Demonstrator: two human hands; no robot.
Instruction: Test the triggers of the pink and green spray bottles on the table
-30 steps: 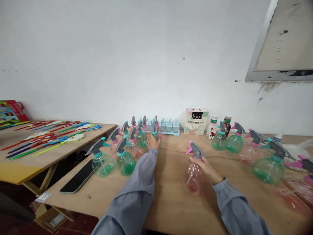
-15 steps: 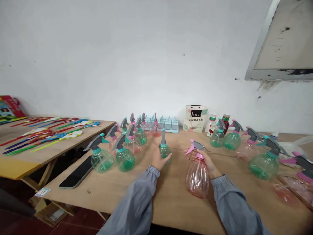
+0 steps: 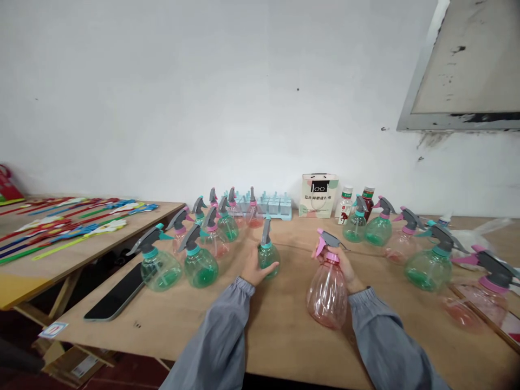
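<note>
My left hand (image 3: 255,269) is wrapped around the body of a green spray bottle (image 3: 270,255), its thumb lying across the near side. The bottle stands at the middle of the table, its grey trigger head pointing away from me. To the right, my right hand (image 3: 344,270) grips a pink spray bottle (image 3: 327,298) at the neck, under its grey head and pink trigger. That bottle tilts slightly, nozzle to the left; whether its base touches the table I cannot tell. Some right fingers are hidden behind the bottle's head.
Several green and pink spray bottles (image 3: 202,268) stand at left, more (image 3: 428,268) at right. A phone (image 3: 115,292) lies at the left edge. Behind are a light-blue tray (image 3: 280,208), a paper bag (image 3: 318,197) and two small bottles (image 3: 345,205). Colourful hand-shaped sticks cover another table (image 3: 44,273).
My view has shifted slightly to the right. My left thumb has closed in against the green spray bottle, which leans a little more. My right hand keeps its grip on the pink one.
</note>
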